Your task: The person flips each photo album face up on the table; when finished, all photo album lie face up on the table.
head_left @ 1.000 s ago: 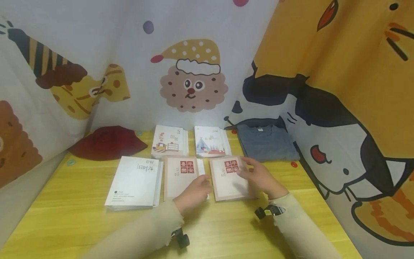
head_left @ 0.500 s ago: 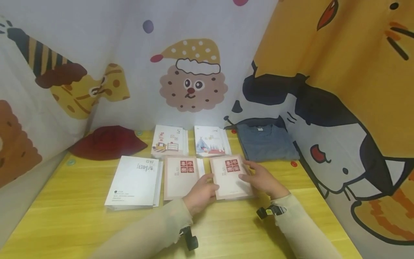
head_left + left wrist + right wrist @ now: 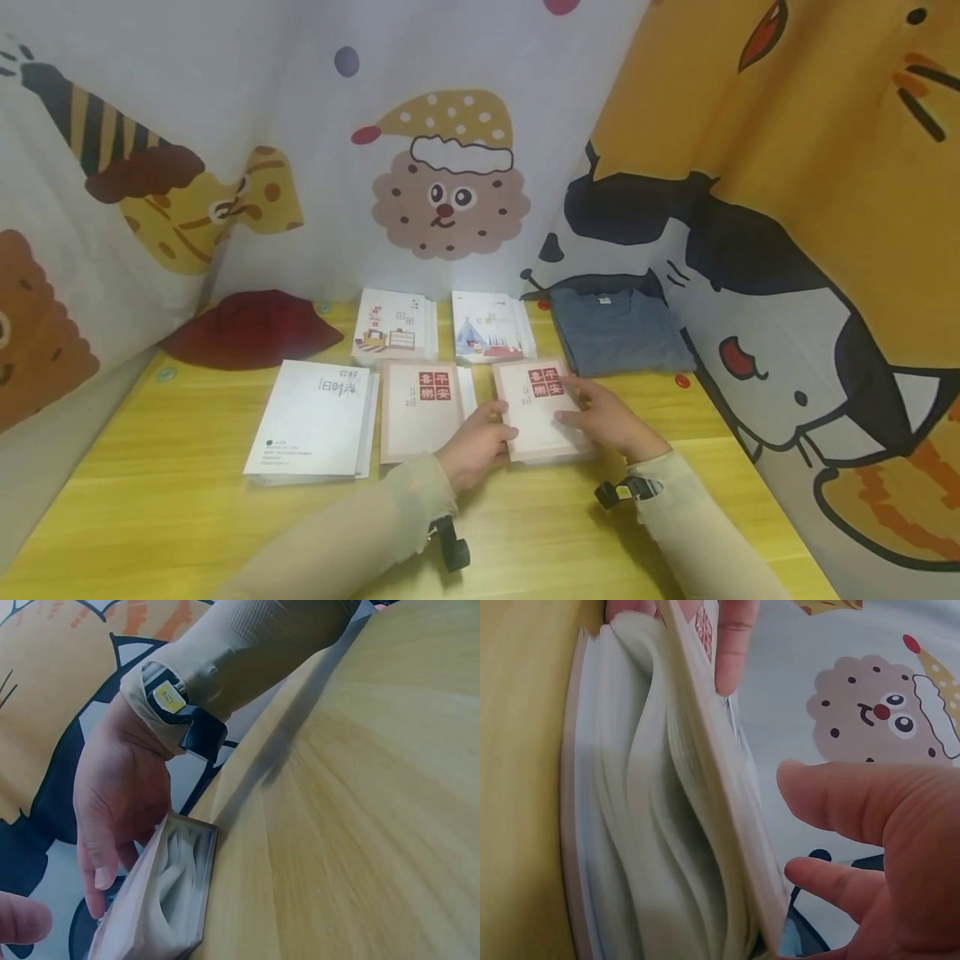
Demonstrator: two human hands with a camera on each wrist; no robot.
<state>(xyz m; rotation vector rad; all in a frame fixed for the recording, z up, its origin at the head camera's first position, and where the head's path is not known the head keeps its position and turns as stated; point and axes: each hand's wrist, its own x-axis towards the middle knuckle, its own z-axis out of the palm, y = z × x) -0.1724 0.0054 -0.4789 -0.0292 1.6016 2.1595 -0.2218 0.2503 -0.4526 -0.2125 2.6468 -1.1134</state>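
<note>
In the head view a pale pink book with red square characters lies flat at the right of the front row. My left hand is at its left side, fingers along the edge and thumb out over the cover. In the left wrist view that thumb shows a gap from the cover. My right hand stands at the opposite side, fingers by the right edge, thumb above the cover. In the right wrist view, its thumb and a finger are straight and apart. The book's wavy pages face that camera.
Beside it lies a matching pink book, with a white book farther left. Two illustrated white books stand behind. A dark red hat is at back left, a folded grey-blue shirt at back right.
My left hand has come rightward, from over the matching book's edge to the left side of the right-hand pink book. That book has shifted slightly right. My right hand has barely moved.
</note>
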